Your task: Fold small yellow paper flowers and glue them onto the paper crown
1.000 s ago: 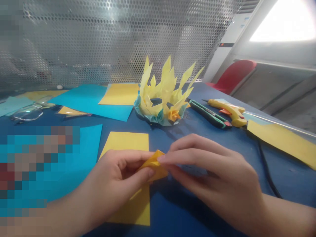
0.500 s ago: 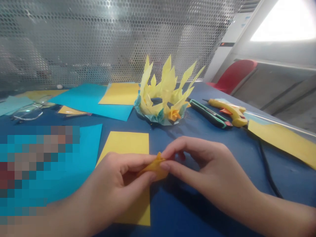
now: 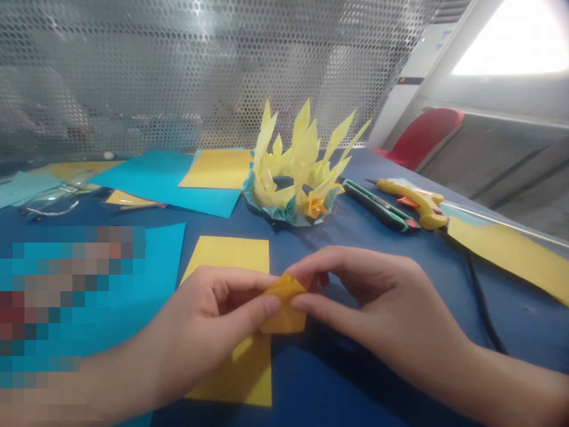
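A small folded yellow-orange paper piece (image 3: 285,314) is pinched between both hands above the table. My left hand (image 3: 213,326) grips its left side, thumb in front and fingers behind. On its right side, the thumb and forefinger of my right hand (image 3: 377,302) hold the upper corner. Below and to the left lies a flat yellow sheet (image 3: 235,255), partly covered by my left hand. Behind the hands stands a crown-like paper ring (image 3: 297,160) with pale yellow points, a blue crinkled base and an orange paper flower.
A green cutter (image 3: 377,204) and a yellow glue gun (image 3: 415,198) lie right of the crown. Blue sheets (image 3: 155,178), eyeglasses (image 3: 53,201) and a yellow strip (image 3: 507,252) are around. A blurred-out area covers the left. A perforated metal screen (image 3: 200,77) stands behind.
The folded paper has turned so that more of its front face shows. My left thumb and fingers have shifted slightly on it. The right hand has barely moved.
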Demonstrator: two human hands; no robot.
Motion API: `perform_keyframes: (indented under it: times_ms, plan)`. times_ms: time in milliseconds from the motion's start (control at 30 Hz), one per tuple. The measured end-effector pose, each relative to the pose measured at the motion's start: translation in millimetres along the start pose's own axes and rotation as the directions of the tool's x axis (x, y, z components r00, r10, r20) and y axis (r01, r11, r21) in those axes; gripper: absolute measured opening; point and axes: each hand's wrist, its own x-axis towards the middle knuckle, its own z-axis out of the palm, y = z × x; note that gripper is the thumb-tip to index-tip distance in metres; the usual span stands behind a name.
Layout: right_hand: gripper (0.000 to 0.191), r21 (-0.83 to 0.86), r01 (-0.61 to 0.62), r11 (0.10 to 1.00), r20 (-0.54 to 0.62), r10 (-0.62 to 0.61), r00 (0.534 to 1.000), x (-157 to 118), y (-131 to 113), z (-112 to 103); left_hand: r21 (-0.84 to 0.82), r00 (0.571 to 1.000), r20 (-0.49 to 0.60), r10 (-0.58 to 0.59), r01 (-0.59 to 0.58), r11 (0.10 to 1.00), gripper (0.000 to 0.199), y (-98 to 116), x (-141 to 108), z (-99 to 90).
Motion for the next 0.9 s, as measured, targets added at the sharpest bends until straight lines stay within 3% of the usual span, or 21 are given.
perform_keyframes:
  times_ms: [100,200,333,433,567,700,800,900]
  plan:
    - [0.011,0.025,0.058,0.998,0.015,-0.058,0.998,0.9,-1.4,-0.8,-0.026,0.999,-0.035,-0.015,0.014,1.0,0.026,2.3,0.4,-0.8]
    - [0.018,-0.031,0.196,0.98,0.06,-0.194,0.979,1.9,-3.0,-4.2,-0.079,0.995,-0.082,-0.048,0.042,0.996,0.026,2.5,1.3,-1.9]
    - [0.019,-0.199,0.401,0.894,0.159,-0.374,0.914,1.3,-2.1,-9.6,-0.108,0.996,-0.07,-0.057,0.049,0.993,0.023,0.7,2.8,-4.1]
    - [0.02,-0.291,0.484,0.825,0.211,-0.438,0.874,-1.8,1.0,-11.3,-0.123,0.998,-0.038,-0.054,0.049,0.991,0.019,-0.9,3.3,-5.5]
    - [0.019,-0.33,0.541,0.774,0.241,-0.485,0.841,-6.3,4.2,-11.8,-0.156,0.998,0.012,-0.064,0.065,0.986,0.017,-0.5,3.5,-6.6]
    - [0.022,-0.351,0.533,0.77,0.306,-0.443,0.843,-6.7,2.3,-13.3,-0.15,0.994,0.032,-0.108,0.112,0.982,0.013,1.0,3.4,-6.0]
    - [0.019,-0.333,0.535,0.776,0.26,-0.47,0.844,-4.5,1.5,-12.4,-0.091,0.996,-0.004,-0.093,0.092,0.992,0.007,0.9,2.7,-4.7]
    - [0.007,-0.238,0.46,0.856,0.174,-0.428,0.887,-1.2,1.4,-8.3,-0.033,0.998,-0.021,-0.063,0.062,0.998,0.011,0.7,2.0,-3.2]
